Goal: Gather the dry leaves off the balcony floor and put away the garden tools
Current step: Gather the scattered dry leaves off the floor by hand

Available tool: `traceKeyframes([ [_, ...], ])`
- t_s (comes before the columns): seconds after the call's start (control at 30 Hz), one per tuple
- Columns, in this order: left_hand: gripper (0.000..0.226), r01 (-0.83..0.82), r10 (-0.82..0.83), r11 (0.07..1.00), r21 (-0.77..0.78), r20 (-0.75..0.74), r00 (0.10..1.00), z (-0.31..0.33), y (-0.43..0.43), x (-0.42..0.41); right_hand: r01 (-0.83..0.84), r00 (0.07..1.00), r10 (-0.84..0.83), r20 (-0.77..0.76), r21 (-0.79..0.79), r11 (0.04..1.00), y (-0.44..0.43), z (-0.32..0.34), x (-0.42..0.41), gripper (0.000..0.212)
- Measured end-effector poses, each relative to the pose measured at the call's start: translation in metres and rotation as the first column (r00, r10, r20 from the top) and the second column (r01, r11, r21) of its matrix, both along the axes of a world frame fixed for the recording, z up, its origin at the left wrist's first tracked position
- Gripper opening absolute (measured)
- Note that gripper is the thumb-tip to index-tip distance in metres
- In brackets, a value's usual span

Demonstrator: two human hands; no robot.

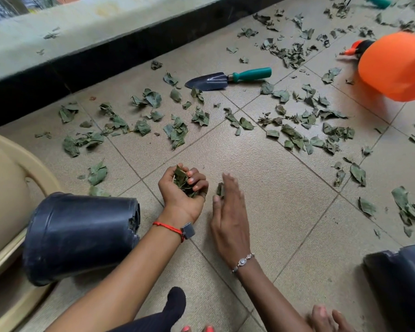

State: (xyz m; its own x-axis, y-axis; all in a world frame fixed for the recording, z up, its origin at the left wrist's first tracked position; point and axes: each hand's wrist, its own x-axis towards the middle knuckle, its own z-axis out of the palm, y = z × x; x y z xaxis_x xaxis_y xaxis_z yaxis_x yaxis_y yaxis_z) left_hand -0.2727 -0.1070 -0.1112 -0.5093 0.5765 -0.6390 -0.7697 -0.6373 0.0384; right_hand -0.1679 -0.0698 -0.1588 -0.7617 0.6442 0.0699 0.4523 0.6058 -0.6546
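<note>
My left hand (183, 188) lies palm up on the tiled floor and grips a bunch of dry leaves (181, 180). Right beside it, my right hand (229, 212) rests flat with straight fingers, pushing one small leaf (220, 189) toward the left hand. Dry green leaves (177, 131) lie scattered across the tiles ahead and to the right. A trowel (228, 79) with a teal handle lies further out. A hand fork (369, 1) with a teal handle shows at the top right edge.
A black pot (82, 236) lies on its side at my left, against a beige plastic chair (5, 188). Another black pot (403, 283) sits at the lower right. An orange sprayer (395, 65) lies at the right. A dark kerb (82, 68) borders the floor.
</note>
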Motion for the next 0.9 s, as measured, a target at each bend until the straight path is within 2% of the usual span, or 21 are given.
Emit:
traceKeyframes([
  [0.1, 0.029, -0.014, 0.014, 1.000, 0.000, -0.014, 1.000, -0.001, -0.004, -0.003, -0.132, 0.991, 0.133, -0.003, 0.107, 0.985, 0.003, -0.003, -0.001, 0.046],
  [0.2, 0.028, -0.020, 0.020, 1.000, -0.007, -0.007, 1.000, -0.002, -0.007, -0.003, -0.131, 0.988, 0.146, -0.047, 0.231, 0.964, 0.013, -0.003, 0.005, 0.031],
  [0.27, 0.028, -0.023, 0.023, 0.999, -0.029, -0.001, 1.000, -0.002, -0.009, -0.002, -0.081, 0.989, 0.106, -0.104, 0.227, 0.971, 0.023, 0.002, 0.007, 0.025],
  [0.3, 0.028, -0.021, 0.021, 0.999, -0.040, 0.000, 1.000, -0.002, -0.009, -0.001, -0.007, 0.987, 0.031, -0.156, 0.151, 0.988, 0.029, 0.005, 0.006, 0.024],
  [0.37, 0.028, -0.020, 0.019, 0.999, -0.049, -0.004, 1.000, -0.001, -0.008, 0.002, 0.191, 0.938, -0.234, -0.257, -0.183, 0.964, 0.037, 0.017, -0.001, 0.024],
  [0.43, 0.028, -0.023, 0.022, 0.998, -0.061, -0.017, 1.000, -0.001, -0.007, 0.003, 0.206, 0.846, -0.443, -0.297, -0.584, 0.785, 0.036, 0.035, -0.012, 0.023],
  [0.47, 0.028, -0.021, 0.019, 0.997, -0.074, -0.027, 0.999, -0.001, -0.006, 0.003, 0.143, 0.821, -0.474, -0.319, -0.688, 0.711, 0.033, 0.044, -0.016, 0.025],
  [0.5, 0.028, -0.017, 0.015, 0.996, -0.084, -0.034, 0.999, 0.000, -0.005, 0.003, 0.066, 0.824, -0.438, -0.360, -0.707, 0.705, 0.028, 0.054, -0.019, 0.025],
  [0.57, 0.028, -0.017, 0.012, 0.992, -0.124, -0.040, 0.999, 0.002, -0.002, 0.003, -0.082, 0.863, -0.254, -0.436, -0.617, 0.782, 0.016, 0.069, -0.023, 0.024],
  [0.63, 0.028, -0.012, 0.009, 0.987, -0.160, -0.018, 1.000, 0.007, 0.000, 0.003, -0.203, 0.895, -0.046, -0.444, -0.496, 0.845, 0.006, 0.072, -0.025, 0.027],
  [0.7, 0.029, 0.011, -0.012, 0.986, -0.168, -0.008, 1.000, 0.010, 0.000, 0.002, -0.270, 0.902, 0.060, -0.427, -0.452, 0.850, 0.004, 0.069, -0.025, 0.036],
  [0.8, 0.020, 0.011, -0.013, 0.992, -0.123, -0.015, 1.000, 0.012, -0.003, 0.000, -0.312, 0.882, 0.008, -0.471, -0.571, 0.759, 0.009, 0.074, -0.027, 0.046],
  [0.9, 0.018, 0.015, -0.022, 0.991, -0.130, -0.051, 0.998, 0.017, -0.006, 0.000, -0.322, 0.843, -0.100, -0.528, -0.646, 0.692, 0.017, 0.083, -0.031, 0.042],
])
